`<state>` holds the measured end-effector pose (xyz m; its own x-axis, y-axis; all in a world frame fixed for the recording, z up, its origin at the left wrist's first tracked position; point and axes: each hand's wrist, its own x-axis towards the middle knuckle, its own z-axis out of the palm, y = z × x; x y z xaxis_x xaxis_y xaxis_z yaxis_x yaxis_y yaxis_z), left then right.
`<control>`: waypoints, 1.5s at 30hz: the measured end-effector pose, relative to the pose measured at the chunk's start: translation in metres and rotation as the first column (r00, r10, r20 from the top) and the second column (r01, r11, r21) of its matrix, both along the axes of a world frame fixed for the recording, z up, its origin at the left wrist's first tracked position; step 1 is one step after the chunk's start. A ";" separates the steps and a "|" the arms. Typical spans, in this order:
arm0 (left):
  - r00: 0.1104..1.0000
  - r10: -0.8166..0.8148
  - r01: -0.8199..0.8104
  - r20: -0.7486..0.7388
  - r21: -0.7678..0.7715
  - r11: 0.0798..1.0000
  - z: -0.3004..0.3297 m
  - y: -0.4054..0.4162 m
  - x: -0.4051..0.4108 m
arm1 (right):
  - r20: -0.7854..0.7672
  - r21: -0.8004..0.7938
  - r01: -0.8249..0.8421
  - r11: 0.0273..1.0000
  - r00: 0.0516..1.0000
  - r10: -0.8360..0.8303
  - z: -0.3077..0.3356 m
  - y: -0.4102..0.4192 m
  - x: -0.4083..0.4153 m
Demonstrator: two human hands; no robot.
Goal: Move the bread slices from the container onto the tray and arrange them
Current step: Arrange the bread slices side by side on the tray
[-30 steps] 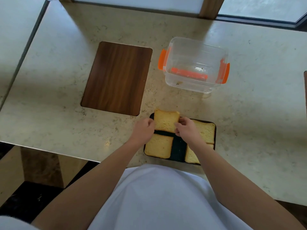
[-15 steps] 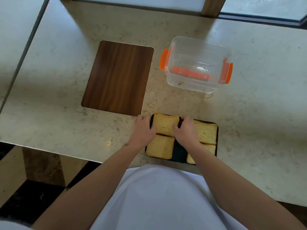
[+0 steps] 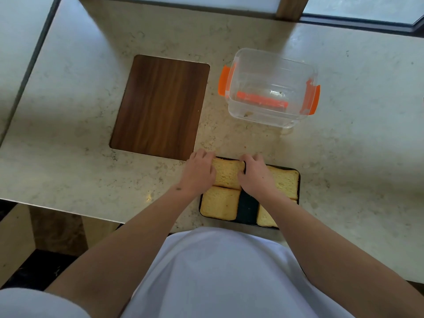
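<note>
A black tray (image 3: 298,180) lies at the near edge of the counter with several bread slices on it. The far-left slice (image 3: 227,176) lies flat between my two hands. My left hand (image 3: 199,172) presses its left edge and my right hand (image 3: 254,174) holds its right edge. A second slice (image 3: 219,206) lies just in front of it, another slice (image 3: 285,182) sits at the far right, and a further slice (image 3: 263,218) is partly hidden under my right forearm. The clear container (image 3: 271,88) with orange clips stands beyond the tray and holds only crumbs.
A dark wooden board (image 3: 160,106) lies flat on the marble counter (image 3: 68,138), left of the container. The counter's near edge runs just in front of the tray. A window frame borders the far side.
The far-left slice has been lowered from a raised, overhanging position flat onto the tray. Both hands followed it down and now rest at its sides.
</note>
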<state>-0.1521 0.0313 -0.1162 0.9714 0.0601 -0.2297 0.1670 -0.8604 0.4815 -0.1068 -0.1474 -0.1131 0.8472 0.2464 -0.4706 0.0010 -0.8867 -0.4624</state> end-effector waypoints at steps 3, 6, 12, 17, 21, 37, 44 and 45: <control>1.000 -0.003 0.003 0.007 0.024 1.000 -0.001 0.001 -0.003 | 0.013 0.004 -0.031 0.999 0.999 0.031 -0.001 -0.002 0.000; 1.000 -0.018 0.018 -0.005 0.064 0.998 -0.001 0.000 -0.005 | 0.033 0.004 -0.059 0.998 0.998 0.059 -0.002 -0.004 -0.002; 0.999 -0.034 0.035 -0.014 0.087 0.996 -0.001 -0.001 -0.006 | 0.056 -0.061 -0.114 0.992 0.992 0.117 -0.002 -0.004 -0.002; 0.999 -0.034 0.030 0.041 0.075 0.997 -0.003 -0.003 -0.013 | 0.070 -0.078 -0.164 0.983 0.983 0.170 -0.002 -0.005 -0.003; 0.993 -0.088 0.079 0.082 0.108 0.991 -0.006 -0.005 -0.027 | 0.106 -0.128 -0.230 0.965 0.964 0.243 0.001 -0.008 -0.008; 0.980 -0.195 0.182 0.039 0.223 0.958 -0.008 -0.009 -0.043 | 0.142 -0.329 -0.314 0.890 0.916 0.376 0.007 -0.004 -0.029; 0.959 -0.281 0.280 -0.028 0.231 0.932 -0.028 -0.009 -0.057 | 0.130 -0.380 -0.377 0.845 0.883 0.452 0.006 -0.011 -0.038; 0.958 -0.280 0.287 -0.064 0.243 0.927 -0.031 -0.008 -0.058 | 0.112 -0.370 -0.402 0.837 0.875 0.470 0.006 -0.014 -0.041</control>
<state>-0.2097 0.0230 -0.1472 0.9498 -0.1585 -0.2697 -0.0910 -0.9649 0.2463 -0.1479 -0.1618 -0.1072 0.7688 0.4732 -0.4301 0.4814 -0.8710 -0.0977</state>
